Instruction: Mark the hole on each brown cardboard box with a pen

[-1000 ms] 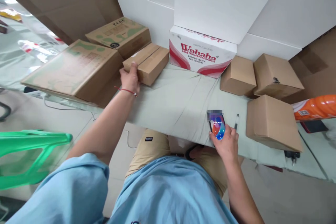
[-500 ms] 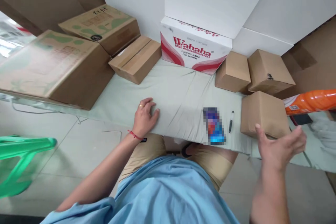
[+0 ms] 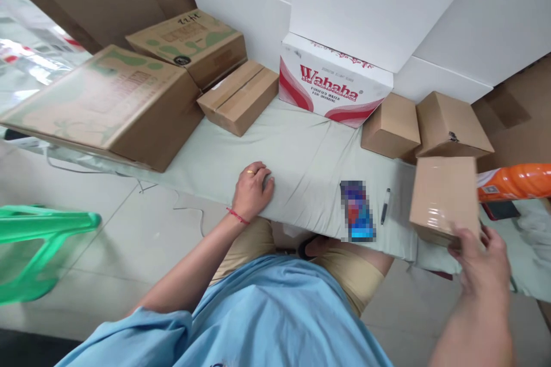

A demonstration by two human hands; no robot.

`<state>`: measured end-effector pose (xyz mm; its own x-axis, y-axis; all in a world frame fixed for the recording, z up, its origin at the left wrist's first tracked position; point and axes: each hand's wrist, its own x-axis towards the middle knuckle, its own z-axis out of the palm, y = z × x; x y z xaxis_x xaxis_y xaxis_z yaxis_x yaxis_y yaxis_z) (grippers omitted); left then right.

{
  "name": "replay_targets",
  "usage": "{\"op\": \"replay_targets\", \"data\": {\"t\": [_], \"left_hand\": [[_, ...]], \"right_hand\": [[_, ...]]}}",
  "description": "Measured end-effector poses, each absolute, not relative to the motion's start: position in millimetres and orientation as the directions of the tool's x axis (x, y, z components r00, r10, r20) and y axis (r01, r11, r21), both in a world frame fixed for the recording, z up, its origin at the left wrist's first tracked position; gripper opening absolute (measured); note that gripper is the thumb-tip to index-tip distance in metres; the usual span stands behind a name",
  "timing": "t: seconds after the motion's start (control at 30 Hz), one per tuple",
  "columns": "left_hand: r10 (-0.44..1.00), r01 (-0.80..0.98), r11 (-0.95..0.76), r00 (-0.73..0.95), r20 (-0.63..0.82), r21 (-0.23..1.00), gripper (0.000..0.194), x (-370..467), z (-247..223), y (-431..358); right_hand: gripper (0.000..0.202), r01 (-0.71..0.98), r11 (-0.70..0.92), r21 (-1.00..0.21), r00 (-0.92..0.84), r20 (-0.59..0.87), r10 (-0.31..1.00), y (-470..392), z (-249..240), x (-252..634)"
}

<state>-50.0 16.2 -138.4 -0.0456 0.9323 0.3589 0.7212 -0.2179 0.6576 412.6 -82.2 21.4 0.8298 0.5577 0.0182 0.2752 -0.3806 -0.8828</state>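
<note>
My right hand [image 3: 484, 258] grips the near right corner of a small brown cardboard box [image 3: 447, 192]. My thumb lies on its taped face and my other fingers go round its right side. The box is tilted at the right part of the table; its underside is hidden. My left hand [image 3: 253, 189] rests on the pale green cloth near the front edge, fingers loosely bent, thumb apart, holding nothing. Between my hands lie a phone [image 3: 358, 211] with a blurred screen and a pen [image 3: 385, 206].
Two more small boxes, one left [image 3: 391, 125] and one right [image 3: 454, 123], stand behind. An orange bottle [image 3: 516, 181] lies at right. A white Wahaha carton [image 3: 333, 81] stands at the back, a flat box [image 3: 239, 96] and large cartons [image 3: 103, 103] at left. A green stool [image 3: 47, 241] is on the floor.
My right hand, open beside the small box before, has closed on its corner. The box has turned and tilted, showing its taped face. My left hand stays resting on the cloth.
</note>
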Motion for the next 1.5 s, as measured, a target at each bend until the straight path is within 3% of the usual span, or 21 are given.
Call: {"op": "replay_targets", "data": {"t": [0.1,0.23,0.33,0.43,0.5,0.57,0.7,0.8,0.9,1.0,1.23,1.37,1.5], "left_hand": [[0.93,0.677,-0.208,-0.085,0.356,0.706,0.021,-51,-136,16],[0.926,0.582,-0.195,-0.155,0.343,0.789,0.021,-53,-127,12],[0.937,0.486,-0.178,-0.182,0.298,0.856,0.023,-49,-116,-2],[0.962,0.371,-0.155,-0.155,0.225,0.916,0.035,-43,-103,-23],[0.975,0.305,-0.135,-0.128,0.181,0.943,0.047,-41,-95,-35],[0.989,0.195,-0.073,-0.111,0.096,0.978,0.054,-43,-91,-43],[0.989,-0.133,0.123,-0.061,-0.132,0.983,0.06,-52,-94,-50],[0.984,-0.218,0.175,-0.006,-0.18,0.96,0.065,-55,-99,-53],[0.985,-0.245,0.168,0.081,-0.152,0.955,0.064,-57,-95,-59],[0.988,-0.169,0.052,0.153,-0.026,0.984,0.056,-59,-80,-66],[0.933,-0.011,-0.217,0.292,0.211,0.976,0.049,-54,-55,-70],[0.952,-0.027,-0.182,0.247,0.183,0.983,0.044,-47,-57,-75],[0.984,-0.081,-0.123,0.123,0.132,0.989,0.043,-47,-56,-84]], "right_hand": [[0.071,0.028,-0.176,-0.984,0.765,-0.093,0.637,-95,43,384],[0.065,-0.186,-0.08,-0.979,0.653,-0.184,0.735,-103,51,334],[0.071,-0.372,-0.131,-0.919,0.501,-0.317,0.806,-99,30,293],[0.067,-0.552,-0.318,-0.77,0.182,-0.485,0.856,-89,-3,251],[0.06,-0.544,-0.438,-0.716,0.039,-0.543,0.839,-84,-22,229],[0.055,-0.455,-0.481,-0.749,0.013,-0.545,0.838,-82,-36,213],[0.058,-0.305,-0.415,-0.857,0.058,-0.452,0.89,-88,-48,204],[0.056,-0.248,-0.395,-0.884,0.05,-0.419,0.907,-94,-51,207],[0.047,-0.259,-0.362,-0.895,0.042,-0.385,0.922,-99,-56,209],[0.041,-0.364,-0.333,-0.87,0.061,-0.379,0.923,-103,-63,209],[0.051,-0.545,-0.32,-0.775,0.083,-0.43,0.899,-110,-74,210],[0.052,-0.581,-0.356,-0.732,0.063,-0.476,0.877,-111,-64,214],[0.074,-0.611,-0.419,-0.672,-0.039,-0.502,0.864,-108,-51,218]]}}
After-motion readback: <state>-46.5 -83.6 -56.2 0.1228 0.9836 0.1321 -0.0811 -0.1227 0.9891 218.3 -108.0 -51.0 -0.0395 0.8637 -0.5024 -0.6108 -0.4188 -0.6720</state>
